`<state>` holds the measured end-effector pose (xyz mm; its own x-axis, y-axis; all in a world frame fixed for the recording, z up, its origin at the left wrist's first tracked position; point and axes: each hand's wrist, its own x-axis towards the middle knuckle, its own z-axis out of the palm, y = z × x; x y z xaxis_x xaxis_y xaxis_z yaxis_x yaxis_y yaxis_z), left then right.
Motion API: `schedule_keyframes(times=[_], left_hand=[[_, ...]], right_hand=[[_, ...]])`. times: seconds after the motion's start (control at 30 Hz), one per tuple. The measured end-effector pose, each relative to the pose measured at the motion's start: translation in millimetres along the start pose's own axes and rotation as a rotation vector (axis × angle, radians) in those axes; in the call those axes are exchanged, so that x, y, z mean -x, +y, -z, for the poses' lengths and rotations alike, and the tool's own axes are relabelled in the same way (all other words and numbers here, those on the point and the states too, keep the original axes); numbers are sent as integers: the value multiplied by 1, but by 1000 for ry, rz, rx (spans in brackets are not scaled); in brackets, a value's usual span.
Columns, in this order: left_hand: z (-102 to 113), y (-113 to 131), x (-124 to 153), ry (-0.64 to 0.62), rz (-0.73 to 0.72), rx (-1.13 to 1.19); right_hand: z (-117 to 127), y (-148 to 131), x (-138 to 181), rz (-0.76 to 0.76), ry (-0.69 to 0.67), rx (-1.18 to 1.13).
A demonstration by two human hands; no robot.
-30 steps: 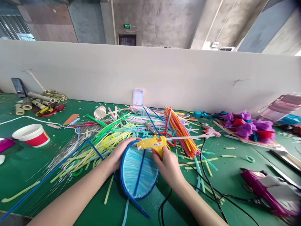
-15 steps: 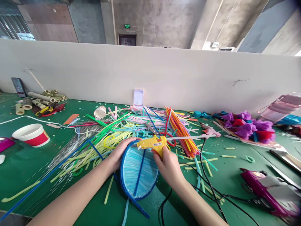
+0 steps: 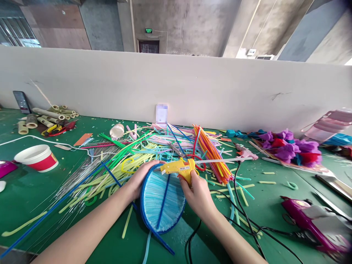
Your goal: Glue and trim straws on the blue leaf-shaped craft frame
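A light-blue leaf-shaped piece with a dark-blue rim and midrib (image 3: 162, 200) lies on the green table (image 3: 33, 198) in front of me. My left hand (image 3: 139, 179) curls round its upper left rim. My right hand (image 3: 196, 194) is closed round the handle of a yellow glue gun (image 3: 180, 167). The gun's nozzle points left at the top rim of the leaf piece, close to my left fingertips. A black cord (image 3: 192, 238) runs from the gun toward me.
A heap of coloured sticks (image 3: 154, 146) lies behind the hands. A red and white paper cup (image 3: 37, 157) stands at left. At right are a pink glue gun (image 3: 246, 152), purple and red flowers (image 3: 291, 148) and a magenta tool (image 3: 316, 223). A white partition wall (image 3: 192, 84) backs the table.
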<state>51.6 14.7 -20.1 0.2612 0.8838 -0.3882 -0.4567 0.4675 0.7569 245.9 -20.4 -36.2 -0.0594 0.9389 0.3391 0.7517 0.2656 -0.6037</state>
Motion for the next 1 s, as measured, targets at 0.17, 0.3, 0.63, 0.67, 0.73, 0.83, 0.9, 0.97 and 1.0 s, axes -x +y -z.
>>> schedule_keyframes(times=[0.17, 0.3, 0.63, 0.67, 0.73, 0.83, 0.9, 0.97, 1.0], left_hand=[[0, 1, -1, -8, 1, -26], [0, 1, -1, 2, -2, -35], [0, 1, 1, 19, -14, -43], [0, 1, 0, 21, -17, -43], [1, 1, 0, 15, -21, -41], [1, 0, -1, 7, -20, -35], [2, 0, -1, 9, -16, -31], [2, 0, -1, 11, -12, -27], [2, 0, 0, 11, -12, -26]], right_hand=[[3, -8, 0, -135, 10, 1], [4, -11, 0, -157, 17, -13], [-2, 0, 1, -101, 70, -36], [-2, 0, 1, -96, 76, -29], [-3, 0, 0, -81, 84, -18], [-3, 0, 0, -59, 83, -12], [-3, 0, 0, -50, 82, -17], [-3, 0, 0, -45, 80, -24], [-3, 0, 0, -42, 78, -28]])
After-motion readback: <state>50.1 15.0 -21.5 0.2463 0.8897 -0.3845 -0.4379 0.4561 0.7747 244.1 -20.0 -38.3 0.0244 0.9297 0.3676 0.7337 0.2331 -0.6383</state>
